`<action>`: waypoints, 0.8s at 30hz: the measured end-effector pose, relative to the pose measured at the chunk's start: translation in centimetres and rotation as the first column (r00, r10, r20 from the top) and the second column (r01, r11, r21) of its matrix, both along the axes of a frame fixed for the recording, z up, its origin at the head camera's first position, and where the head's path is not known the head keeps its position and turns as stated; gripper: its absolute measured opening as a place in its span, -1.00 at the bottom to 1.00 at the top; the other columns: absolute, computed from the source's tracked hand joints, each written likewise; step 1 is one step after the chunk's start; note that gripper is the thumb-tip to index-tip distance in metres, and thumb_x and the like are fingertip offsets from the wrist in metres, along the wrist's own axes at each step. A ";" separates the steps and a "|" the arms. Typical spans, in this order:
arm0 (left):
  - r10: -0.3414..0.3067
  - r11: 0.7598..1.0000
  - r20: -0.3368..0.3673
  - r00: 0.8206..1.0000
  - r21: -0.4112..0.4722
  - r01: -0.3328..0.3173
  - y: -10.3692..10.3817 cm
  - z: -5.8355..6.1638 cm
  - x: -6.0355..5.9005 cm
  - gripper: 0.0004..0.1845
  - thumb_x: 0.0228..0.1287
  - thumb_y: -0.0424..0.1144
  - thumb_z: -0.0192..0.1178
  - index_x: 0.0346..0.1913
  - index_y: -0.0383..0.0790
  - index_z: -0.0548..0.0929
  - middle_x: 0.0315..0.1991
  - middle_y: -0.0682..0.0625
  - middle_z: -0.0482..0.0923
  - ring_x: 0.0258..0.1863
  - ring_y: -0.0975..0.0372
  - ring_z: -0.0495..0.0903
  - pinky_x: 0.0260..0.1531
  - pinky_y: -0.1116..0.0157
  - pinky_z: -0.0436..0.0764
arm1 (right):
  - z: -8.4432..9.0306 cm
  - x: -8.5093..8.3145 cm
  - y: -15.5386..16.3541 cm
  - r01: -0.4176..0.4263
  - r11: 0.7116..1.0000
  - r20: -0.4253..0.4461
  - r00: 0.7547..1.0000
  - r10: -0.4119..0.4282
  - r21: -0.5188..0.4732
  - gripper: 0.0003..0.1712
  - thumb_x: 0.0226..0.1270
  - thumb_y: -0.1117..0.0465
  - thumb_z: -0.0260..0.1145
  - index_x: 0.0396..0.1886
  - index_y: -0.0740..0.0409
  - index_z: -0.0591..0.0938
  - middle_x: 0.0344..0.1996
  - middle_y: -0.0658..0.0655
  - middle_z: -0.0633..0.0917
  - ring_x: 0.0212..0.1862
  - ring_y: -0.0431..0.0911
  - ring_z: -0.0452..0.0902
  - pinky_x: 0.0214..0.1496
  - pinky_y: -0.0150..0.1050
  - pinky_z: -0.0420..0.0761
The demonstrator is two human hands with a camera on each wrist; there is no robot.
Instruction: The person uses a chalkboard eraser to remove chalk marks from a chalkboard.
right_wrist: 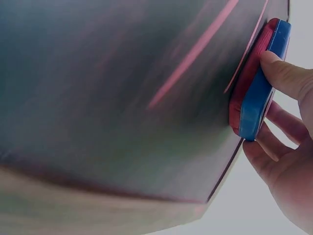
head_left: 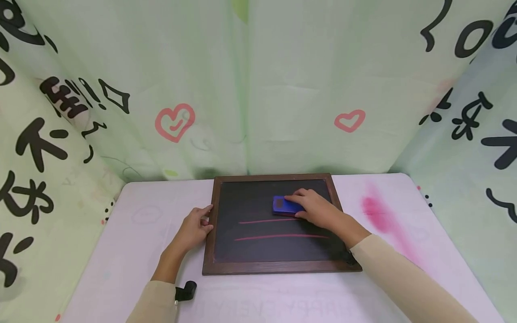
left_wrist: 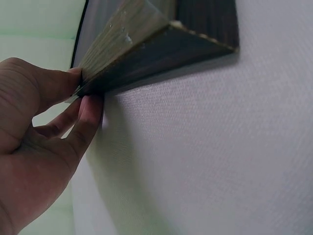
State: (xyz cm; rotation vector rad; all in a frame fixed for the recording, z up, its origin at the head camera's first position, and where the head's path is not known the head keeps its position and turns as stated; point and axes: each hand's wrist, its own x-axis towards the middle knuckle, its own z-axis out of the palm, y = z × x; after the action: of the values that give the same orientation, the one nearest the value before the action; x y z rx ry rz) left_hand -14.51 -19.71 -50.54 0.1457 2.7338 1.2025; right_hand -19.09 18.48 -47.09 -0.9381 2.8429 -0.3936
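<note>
A blackboard (head_left: 258, 202) with a brown wooden frame lies on the table, two pink chalk lines (head_left: 280, 236) across its dark face. My left hand (head_left: 193, 229) pinches the frame's left edge; in the left wrist view, thumb and fingertips meet at the frame (left_wrist: 132, 54). With my right hand (head_left: 317, 208) I grip a blue eraser (head_left: 281, 205) by its sides, just above the upper line. The right wrist view shows the eraser's red felt (right_wrist: 254, 73) side against the board, thumb on one side and fingers on the other.
The pale table (head_left: 161, 197) carries a pink smear (head_left: 377, 213) right of the board. Light green curtains (head_left: 282, 89) with hearts and black lettering hang behind and at both sides. A black wrist device (head_left: 186, 291) sits at my left cuff.
</note>
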 end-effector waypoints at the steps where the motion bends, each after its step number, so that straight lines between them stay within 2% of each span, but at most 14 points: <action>1: 0.000 1.000 -0.003 1.000 -0.001 0.000 0.0 0.0 0.0 -0.32 0.29 -0.55 0.29 0.48 -0.43 0.39 0.13 -0.34 0.50 -0.15 0.10 0.54 -0.21 0.29 0.54 | -0.1 0.1 0.4 0.010 1.000 -0.003 1.000 -0.010 -0.005 -0.36 0.35 0.21 0.47 0.40 0.21 0.55 0.18 0.32 0.61 0.20 0.25 0.54 0.27 0.14 0.56; 11: -0.003 1.000 -0.018 1.000 0.006 0.003 0.1 -0.1 0.1 -0.33 0.28 -0.57 0.28 0.47 -0.43 0.40 0.11 -0.34 0.51 -0.16 0.10 0.54 -0.22 0.31 0.54 | -0.5 1.3 3.0 0.061 0.998 -0.072 0.995 -0.063 -0.029 -0.34 0.26 0.23 0.53 0.35 0.23 0.59 0.11 0.33 0.63 0.12 0.25 0.57 0.20 0.15 0.59; 24: -0.003 1.000 -0.018 1.000 0.012 0.003 0.0 0.0 0.2 -0.33 0.27 -0.58 0.28 0.45 -0.45 0.41 0.10 -0.35 0.51 -0.17 0.11 0.55 -0.25 0.34 0.54 | -0.1 3.0 5.3 0.129 0.992 -0.064 0.990 -0.128 0.012 -0.29 0.27 0.08 0.54 0.36 0.25 0.56 0.03 0.28 0.63 0.06 0.16 0.60 0.11 0.07 0.66</action>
State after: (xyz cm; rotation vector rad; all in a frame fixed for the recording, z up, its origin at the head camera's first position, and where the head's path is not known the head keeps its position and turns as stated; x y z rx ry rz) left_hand -14.29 -19.70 -50.54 0.1633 2.7412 1.2237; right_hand -16.11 23.78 -47.17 -0.7798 2.9687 -0.3602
